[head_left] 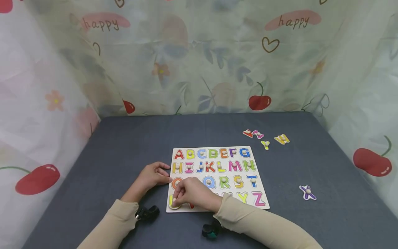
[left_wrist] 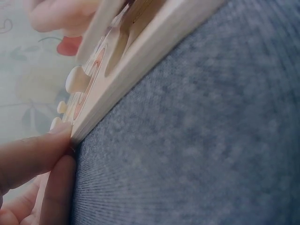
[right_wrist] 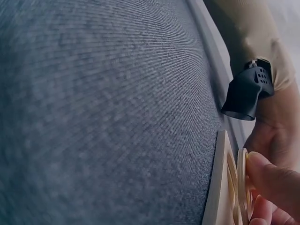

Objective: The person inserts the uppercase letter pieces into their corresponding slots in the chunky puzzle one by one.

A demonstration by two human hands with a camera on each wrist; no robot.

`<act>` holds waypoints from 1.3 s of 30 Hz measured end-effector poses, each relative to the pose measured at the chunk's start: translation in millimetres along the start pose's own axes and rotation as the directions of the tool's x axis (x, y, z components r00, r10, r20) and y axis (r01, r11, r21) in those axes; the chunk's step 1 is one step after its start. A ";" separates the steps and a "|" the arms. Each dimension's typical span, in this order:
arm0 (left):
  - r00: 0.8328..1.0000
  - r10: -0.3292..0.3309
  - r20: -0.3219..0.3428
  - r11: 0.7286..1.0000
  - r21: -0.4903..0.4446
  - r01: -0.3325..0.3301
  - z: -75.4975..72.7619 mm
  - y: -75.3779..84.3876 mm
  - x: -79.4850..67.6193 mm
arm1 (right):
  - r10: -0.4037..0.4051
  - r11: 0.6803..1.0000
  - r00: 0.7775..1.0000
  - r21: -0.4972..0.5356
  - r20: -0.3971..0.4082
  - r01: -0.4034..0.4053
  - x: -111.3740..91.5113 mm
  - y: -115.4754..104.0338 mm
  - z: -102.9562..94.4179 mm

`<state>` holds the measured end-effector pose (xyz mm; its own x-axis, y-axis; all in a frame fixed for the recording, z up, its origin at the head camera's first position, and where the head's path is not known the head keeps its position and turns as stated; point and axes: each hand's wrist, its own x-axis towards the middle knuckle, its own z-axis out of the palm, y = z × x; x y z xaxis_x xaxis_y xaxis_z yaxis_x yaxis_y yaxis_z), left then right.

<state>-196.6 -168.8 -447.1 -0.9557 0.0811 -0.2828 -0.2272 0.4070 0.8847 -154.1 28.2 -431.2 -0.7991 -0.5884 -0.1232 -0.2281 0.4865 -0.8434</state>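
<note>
A wooden alphabet puzzle board (head_left: 217, 148) lies on the dark cloth, with knobbed letters in its upper rows. My right hand (head_left: 194, 193) pinches a yellow letter piece (head_left: 175, 207) over the slot at the board's near left corner. In the right wrist view that piece (right_wrist: 242, 185) shows edge-on, close over the board, its letter mostly hidden by the fingers. My left hand (head_left: 153, 175) rests at the board's left edge. Seen from the left wrist, its fingers (left_wrist: 35, 157) touch the edge beside the orange letter O (left_wrist: 83, 96). The right hand covers part of the lower rows.
Right of the board's far corner lie a red V piece (head_left: 247, 133), a pink Z piece (head_left: 258, 134), a yellow-green Y piece (head_left: 265, 144) and a yellow W piece (head_left: 282, 139). A purple X piece (head_left: 308, 192) lies farther right. Patterned curtains (head_left: 199, 69) surround the table.
</note>
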 end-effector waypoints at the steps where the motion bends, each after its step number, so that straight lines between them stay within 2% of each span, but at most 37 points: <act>1: 1.000 0.001 0.001 1.000 -0.005 -0.001 0.1 0.2 -0.1 | 0.000 1.000 1.000 -0.004 -0.003 0.000 0.3 0.8 0.8; 11: 1.000 -0.002 0.008 1.000 -0.026 0.002 0.7 -0.1 0.7 | -0.003 0.997 0.999 -0.076 -0.033 0.001 1.0 2.0 5.2; 21: 1.000 -0.002 0.002 1.000 -0.019 0.002 0.5 -0.2 0.7 | 0.043 0.991 0.999 -0.130 -0.012 -0.044 0.5 -4.7 5.6; 28: 1.000 -0.006 0.004 1.000 0.000 0.006 -0.8 0.4 -0.3 | 0.020 0.984 1.000 -0.175 -0.008 -0.021 1.1 -5.1 5.9; 33: 1.000 0.000 0.001 1.000 -0.005 0.000 -0.6 -0.3 -0.1 | -0.001 0.996 1.000 -0.086 0.011 0.002 2.3 0.3 2.3; 36: 1.000 -0.007 -0.003 1.000 -0.001 0.006 -0.2 -1.0 0.8 | 0.010 1.000 1.000 0.000 0.016 -0.010 2.0 3.7 -2.8; 39: 1.000 -0.014 -0.002 1.000 0.009 0.014 0.5 -2.0 1.8 | 0.026 0.999 1.000 0.026 -0.002 -0.026 -0.5 5.2 -11.5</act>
<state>-197.8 -169.0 -449.6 -0.9529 0.0738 -0.2941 -0.2385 0.4166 0.8773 -161.2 38.4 -429.5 -0.8057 -0.5744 -0.1443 -0.1927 0.4847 -0.8532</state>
